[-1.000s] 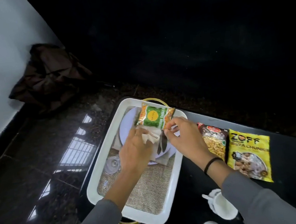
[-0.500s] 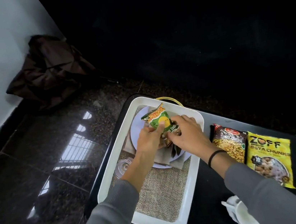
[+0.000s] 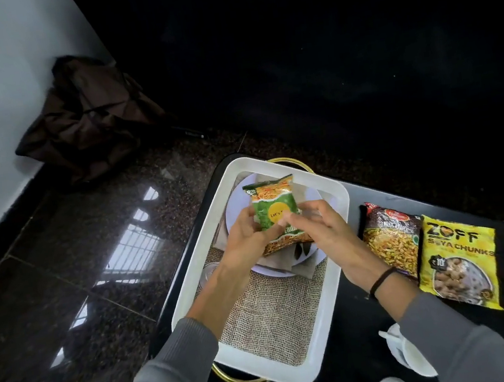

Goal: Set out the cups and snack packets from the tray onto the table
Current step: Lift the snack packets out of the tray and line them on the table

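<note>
You hold the green snack packet point(image 3: 276, 211) in both hands above the far half of the white tray point(image 3: 336, 333). Your left hand point(image 3: 246, 243) grips the packet's left edge, thumb on its face and fingers curled behind. Your right hand point(image 3: 320, 230) pinches the lower right part of it, fingertips pressed on the front near the yellow circle. The packet stands nearly upright, tilted a little, its orange top end pointing away from you.

Under the packet, inside the tray, lies a pale round plate point(image 3: 237, 207) with a folded beige napkin point(image 3: 286, 263) on it. A burlap mat point(image 3: 270, 316) covers the tray floor on the near side of the plate. A clear glass thing point(image 3: 205, 275) shows at the tray's left wall, just beside your left wrist; you cannot make out what it is. Gold handles point(image 3: 237, 380) stick out at the tray's near and far ends.

Right of the tray, on the black table point(image 3: 355, 331), two packets lie flat side by side and touching: a dark red one point(image 3: 391, 236) nearer the tray, and a yellow soya chunks packet point(image 3: 460, 262) beyond it. Nearer to you than those, right of the tray's near corner, two white cups point(image 3: 400, 351) sit partly hidden by your right sleeve point(image 3: 463, 342). A black band point(image 3: 381, 281) circles your right wrist.

Left of the tray the dark stone floor point(image 3: 63, 279) shines, and a brown bag point(image 3: 90, 119) is slumped against the wall beyond it.
</note>
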Demonstrator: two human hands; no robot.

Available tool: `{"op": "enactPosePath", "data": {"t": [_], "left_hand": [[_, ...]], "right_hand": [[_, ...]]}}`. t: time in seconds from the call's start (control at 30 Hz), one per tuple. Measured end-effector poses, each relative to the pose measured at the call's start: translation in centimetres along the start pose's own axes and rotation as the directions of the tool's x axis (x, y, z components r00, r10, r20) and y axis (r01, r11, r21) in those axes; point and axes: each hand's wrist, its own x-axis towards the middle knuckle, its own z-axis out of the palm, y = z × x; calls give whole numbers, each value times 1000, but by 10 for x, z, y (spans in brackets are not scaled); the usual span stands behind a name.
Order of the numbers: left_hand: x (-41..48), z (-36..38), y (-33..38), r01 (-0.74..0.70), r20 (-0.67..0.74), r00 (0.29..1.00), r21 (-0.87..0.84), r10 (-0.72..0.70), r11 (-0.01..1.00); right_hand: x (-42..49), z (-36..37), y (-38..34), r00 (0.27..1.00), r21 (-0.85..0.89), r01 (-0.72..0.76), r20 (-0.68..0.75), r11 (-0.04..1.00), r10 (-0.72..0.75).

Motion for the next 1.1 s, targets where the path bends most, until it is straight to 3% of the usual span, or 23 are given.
{"op": "enactPosePath", "data": {"t": [0.17, 0.23, 0.33, 0.53, 0.77, 0.93, 1.1], "left_hand": [[-17, 8, 6, -231, 177, 961, 109, 210, 967], [-22, 19, 9, -266, 237, 946, 168, 223, 949], [-29, 39, 11, -228, 256, 952, 233, 167, 945], [-43, 99, 4, 42, 272, 957, 217, -101, 975], [-58, 181, -14, 23, 352, 923, 353, -156, 935], [-65, 244, -27, 12, 314, 935, 441, -166, 897], [-65, 312, -51, -1, 299, 939, 502, -172, 865]], "right_hand": [[-18, -16, 5, 999, 183, 31, 35, 983, -38], [-26, -27, 9, 999, 215, 40, -5, 976, -40], [-42, -44, 17, 1000, 269, 12, -31, 963, -4], [-74, -90, 36, 978, 321, -123, -120, 939, 169], [-119, -153, 58, 929, 375, -123, -283, 919, 240], [-153, -205, 76, 919, 395, -58, -337, 917, 203], [-174, -248, 100, 859, 364, -49, -460, 930, 225]]}}
